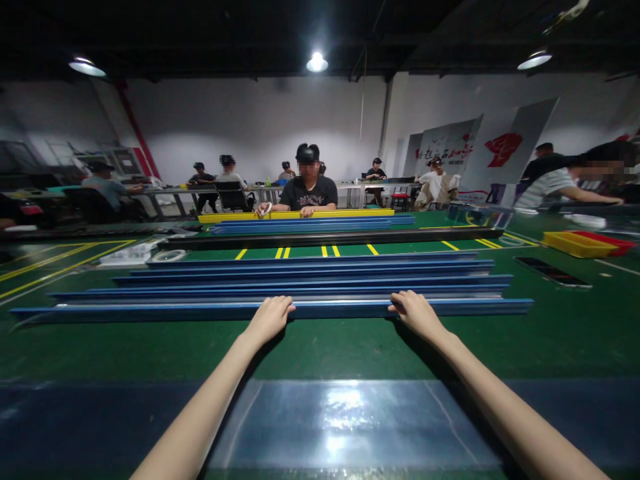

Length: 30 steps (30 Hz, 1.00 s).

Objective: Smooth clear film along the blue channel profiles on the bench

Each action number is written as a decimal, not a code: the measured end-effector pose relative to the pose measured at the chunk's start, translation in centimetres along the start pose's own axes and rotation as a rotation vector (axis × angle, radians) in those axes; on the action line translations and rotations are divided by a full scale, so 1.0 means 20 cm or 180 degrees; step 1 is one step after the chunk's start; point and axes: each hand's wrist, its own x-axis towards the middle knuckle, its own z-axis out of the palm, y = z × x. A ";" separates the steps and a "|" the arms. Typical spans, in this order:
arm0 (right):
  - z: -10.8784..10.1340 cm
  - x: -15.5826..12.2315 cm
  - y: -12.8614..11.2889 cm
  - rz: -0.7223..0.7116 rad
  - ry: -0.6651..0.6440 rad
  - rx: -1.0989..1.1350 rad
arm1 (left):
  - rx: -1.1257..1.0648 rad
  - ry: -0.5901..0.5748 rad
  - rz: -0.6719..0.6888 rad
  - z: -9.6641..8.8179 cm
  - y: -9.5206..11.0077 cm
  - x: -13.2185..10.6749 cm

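Several long blue channel rails lie side by side across the green table. My left hand (273,315) is closed over the nearest blue rail (340,309), left of its middle. Farther right, my right hand (413,309) grips the same rail, its fingers curled over the edge. Some of the fingertips are hidden behind the rail and the hands. Just beyond it lie more blue rails (310,274), close together and roughly parallel.
A long black rail (345,237) and a yellow rail (350,214) lie farther back, where a co-worker (310,190) sits. At right are a phone (553,273), a yellow tray (577,245) and a red tray (613,241). A tape roll (169,256) lies left; clear sheeting (335,420) covers the near edge.
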 end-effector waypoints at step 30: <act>-0.12 -0.25 0.08 0.0036 -0.0042 0.0376 | 0.0081 0.0245 -0.0106 0.00 0.39 -0.10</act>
